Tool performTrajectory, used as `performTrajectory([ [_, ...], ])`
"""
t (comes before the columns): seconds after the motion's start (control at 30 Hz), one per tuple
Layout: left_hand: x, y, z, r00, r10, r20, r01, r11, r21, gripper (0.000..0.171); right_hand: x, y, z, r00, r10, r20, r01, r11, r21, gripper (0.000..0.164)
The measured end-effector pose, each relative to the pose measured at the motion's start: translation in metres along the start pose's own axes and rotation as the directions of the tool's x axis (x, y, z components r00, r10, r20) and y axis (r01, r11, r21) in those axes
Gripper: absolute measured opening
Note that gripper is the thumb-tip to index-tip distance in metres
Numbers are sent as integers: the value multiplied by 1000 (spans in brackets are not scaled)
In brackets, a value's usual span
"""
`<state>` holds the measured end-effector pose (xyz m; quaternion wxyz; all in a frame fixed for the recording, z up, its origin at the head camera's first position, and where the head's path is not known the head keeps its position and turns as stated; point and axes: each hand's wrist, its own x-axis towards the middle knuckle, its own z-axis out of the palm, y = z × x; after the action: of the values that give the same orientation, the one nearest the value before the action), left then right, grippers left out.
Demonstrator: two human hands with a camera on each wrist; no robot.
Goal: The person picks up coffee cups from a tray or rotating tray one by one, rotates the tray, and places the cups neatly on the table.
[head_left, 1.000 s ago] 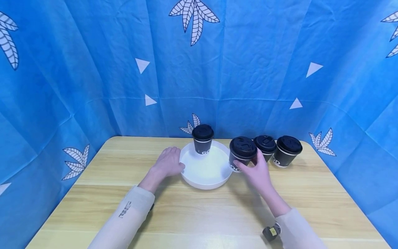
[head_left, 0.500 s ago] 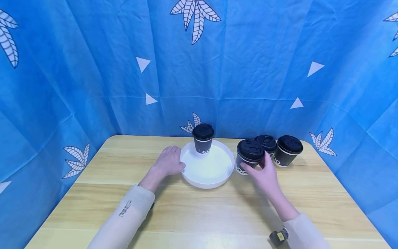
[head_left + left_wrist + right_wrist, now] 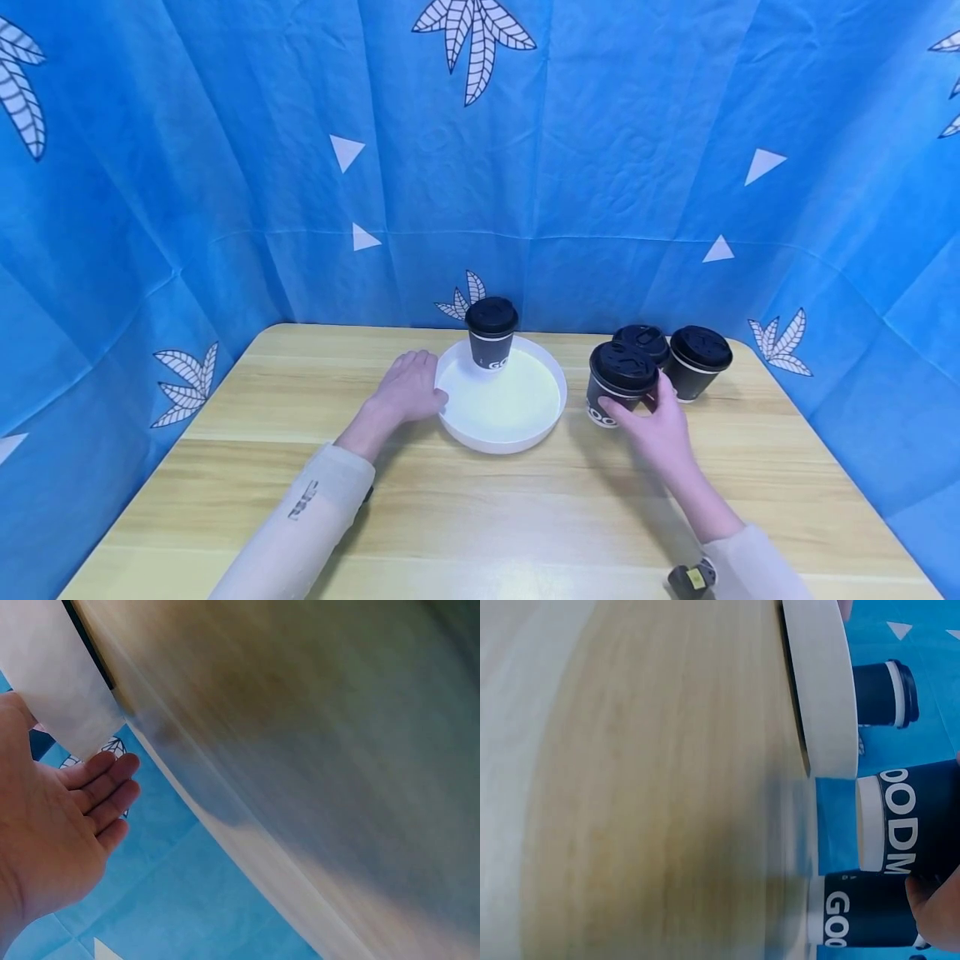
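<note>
My right hand (image 3: 660, 429) grips a lidded black paper coffee cup (image 3: 619, 379), thumb on its near side. The right wrist view shows the base of this coffee cup (image 3: 911, 825) above the tabletop, its white lettering visible. Behind it, a second lidded cup (image 3: 647, 340) is partly hidden, and a third cup (image 3: 697, 367) stands to the right. My left hand (image 3: 408, 387) is at the left rim of a round white tray (image 3: 498, 443), thumb right at the edge. In the left wrist view its fingers (image 3: 112, 791) are relaxed. Another lidded cup (image 3: 491, 337) stands upright on the tray's far part.
A light wooden table (image 3: 480, 525) carries everything. Blue patterned cloth (image 3: 622, 167) hangs close behind its far edge and along both sides. A small dark device (image 3: 692, 577) is at the right sleeve.
My right hand has carried its cup to the right, away from the tray and in front of the second cup. The left hand and the tray stay in place.
</note>
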<state>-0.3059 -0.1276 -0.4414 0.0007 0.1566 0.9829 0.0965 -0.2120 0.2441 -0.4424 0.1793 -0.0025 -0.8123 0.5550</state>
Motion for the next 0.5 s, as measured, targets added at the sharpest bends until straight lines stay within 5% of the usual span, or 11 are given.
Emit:
performTrajectory([
  [0.5, 1, -2, 0, 1000, -3, 20, 3, 1000, 4, 70, -7, 5, -19, 998, 70, -1, -70, 997, -43, 93],
])
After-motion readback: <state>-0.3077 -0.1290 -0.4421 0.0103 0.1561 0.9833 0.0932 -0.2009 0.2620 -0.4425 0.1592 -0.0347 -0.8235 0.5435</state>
